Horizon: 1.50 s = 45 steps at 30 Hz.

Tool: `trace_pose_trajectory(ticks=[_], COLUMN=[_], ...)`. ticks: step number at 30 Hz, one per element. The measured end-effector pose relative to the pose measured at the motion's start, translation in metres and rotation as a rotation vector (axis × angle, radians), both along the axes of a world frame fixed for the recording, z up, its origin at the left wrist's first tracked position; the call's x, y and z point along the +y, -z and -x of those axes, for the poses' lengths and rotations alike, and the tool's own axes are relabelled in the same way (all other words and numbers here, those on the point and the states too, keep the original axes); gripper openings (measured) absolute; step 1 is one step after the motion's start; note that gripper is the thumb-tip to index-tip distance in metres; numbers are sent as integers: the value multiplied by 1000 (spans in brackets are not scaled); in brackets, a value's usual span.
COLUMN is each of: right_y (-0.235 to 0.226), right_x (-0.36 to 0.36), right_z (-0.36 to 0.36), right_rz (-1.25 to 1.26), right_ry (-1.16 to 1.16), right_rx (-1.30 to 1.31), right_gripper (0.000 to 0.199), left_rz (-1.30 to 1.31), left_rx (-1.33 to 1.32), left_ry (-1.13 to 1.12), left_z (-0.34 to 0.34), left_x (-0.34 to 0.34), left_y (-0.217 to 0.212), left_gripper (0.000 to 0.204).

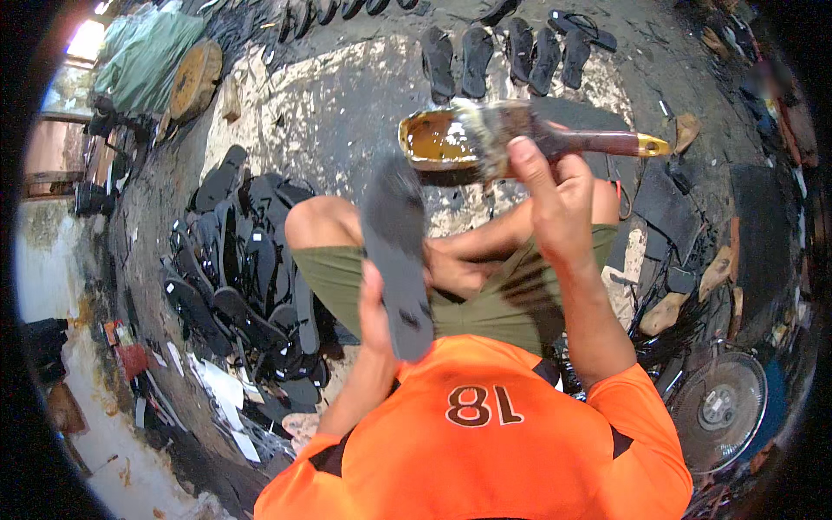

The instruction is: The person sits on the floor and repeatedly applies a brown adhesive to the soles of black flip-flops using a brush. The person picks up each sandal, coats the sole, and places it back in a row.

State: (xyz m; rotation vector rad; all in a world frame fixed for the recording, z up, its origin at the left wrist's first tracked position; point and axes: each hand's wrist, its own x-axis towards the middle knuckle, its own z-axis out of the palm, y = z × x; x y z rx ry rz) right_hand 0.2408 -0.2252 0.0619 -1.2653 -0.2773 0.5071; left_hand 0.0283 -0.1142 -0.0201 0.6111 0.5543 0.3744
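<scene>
My left hand (374, 314) grips a dark grey sandal sole (394, 251) by its lower end and holds it upright over my lap. My right hand (555, 204) is closed around a flat paintbrush (555, 139) with a reddish-brown handle and pale, glue-caked bristles. The bristles rest at the edge of a small tin of amber glue (438, 139) on the floor in front of my knees. The sole's upper end reaches up beside the tin.
A heap of black sandals (243, 277) lies at my left. Several dark soles (507, 56) are laid out in a row on the floor ahead. Wooden shoe lasts (663, 314) and a fan (719, 407) sit at my right. A round wooden block (195, 78) stands far left.
</scene>
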Motion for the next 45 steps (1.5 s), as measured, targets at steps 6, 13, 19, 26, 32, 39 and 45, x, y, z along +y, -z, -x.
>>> trace_pose_trajectory(ticks=[6,13,19,26,32,39,45], right_y=[53,42,26,60,42,30,91], right_x=[39,30,68,9,-68,-74,-56], right_z=[78,79,-2,20,-26,-50,-69], right_rz=[55,28,130,224,105,350,463], right_ry=[-25,-310,-168,-428,224,308,427], right_rx=[-288,-627,-1220,-850,-183,-280,-125], right_gripper=[26,28,27,28,38,39,36], left_rz=[153,123,558,309,107,59,-851], left_rx=[-226,-308,-331,-226,-67,157,155], left_ry=[-205,-96,-132,117,249,15,-53], left_z=[-79,-89,-104,-137,-281,-396,-201], left_x=[48,88,45,84,84,144,187], left_y=[-37,-20,-25,23,62,114,11], left_gripper=[59,56,47,58,56,66,31])
